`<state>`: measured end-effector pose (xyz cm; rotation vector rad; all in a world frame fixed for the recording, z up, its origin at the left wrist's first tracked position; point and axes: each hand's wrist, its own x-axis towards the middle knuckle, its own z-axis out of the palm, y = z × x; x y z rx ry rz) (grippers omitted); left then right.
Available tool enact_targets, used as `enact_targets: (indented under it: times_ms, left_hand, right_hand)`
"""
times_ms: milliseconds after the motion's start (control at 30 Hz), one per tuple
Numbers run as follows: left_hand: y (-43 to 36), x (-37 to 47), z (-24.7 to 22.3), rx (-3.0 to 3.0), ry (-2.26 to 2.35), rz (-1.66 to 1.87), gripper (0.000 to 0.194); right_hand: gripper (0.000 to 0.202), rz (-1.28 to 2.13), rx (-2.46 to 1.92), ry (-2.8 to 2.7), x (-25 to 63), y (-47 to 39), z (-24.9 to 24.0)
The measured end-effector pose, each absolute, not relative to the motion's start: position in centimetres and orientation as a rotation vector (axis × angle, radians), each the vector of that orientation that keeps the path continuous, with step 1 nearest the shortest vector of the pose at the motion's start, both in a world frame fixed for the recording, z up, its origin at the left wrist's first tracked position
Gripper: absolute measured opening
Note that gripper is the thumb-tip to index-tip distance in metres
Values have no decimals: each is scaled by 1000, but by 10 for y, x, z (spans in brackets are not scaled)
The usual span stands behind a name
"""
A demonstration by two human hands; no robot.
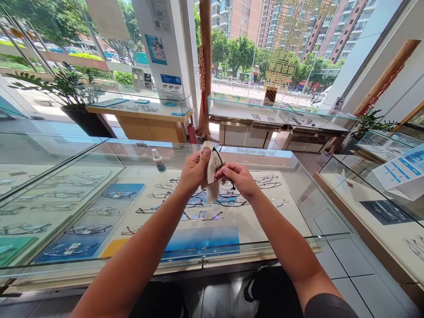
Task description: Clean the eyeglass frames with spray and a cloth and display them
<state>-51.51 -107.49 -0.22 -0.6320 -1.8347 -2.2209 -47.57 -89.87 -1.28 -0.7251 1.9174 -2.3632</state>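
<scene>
Above the glass display case, my left hand (196,167) is closed on a cream cleaning cloth (211,170), its thumb pressing the cloth around part of a pair of glasses (217,155). A dark rim or temple shows at the cloth's right edge; the lenses are mostly hidden. With thumb and fingers pinched, my right hand (241,177) holds the glasses from the right side, and a dark temple tip hangs below its fingers. Left of my hands, a small spray bottle (159,160) with a white top stands upright on the glass.
Several eyeglass frames (202,215) lie inside the glass display case (265,160) under my arms. Another case (351,194) stands at the right, with a blue and white box (402,170) on it. Further cases, a potted plant (88,117) and a wooden post (205,66) are by the windows.
</scene>
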Motion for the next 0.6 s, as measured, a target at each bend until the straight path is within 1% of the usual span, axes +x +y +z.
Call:
enact_targets:
  times_ms: [133, 300, 433, 600]
  left_hand:
    - [-1073, -519, -2, -540, -1761, -2283, 70]
    - [-1071, -514, -2, -636, -1907, -2285, 72]
    - [-1069, -511, -5, -764, -2061, -2248, 74]
    - [-1069, -506, -4, -966, -2178, -2170, 70]
  right_hand:
    - [44, -2576, -596, 1831, -478, -890, -8]
    - [39, -2834, -568, 1758, -481, -883, -1]
    - [40, -2844, -581, 1761, -483, -884, -1]
    - [46, -2781, -536, 1829, -481, -885, -1]
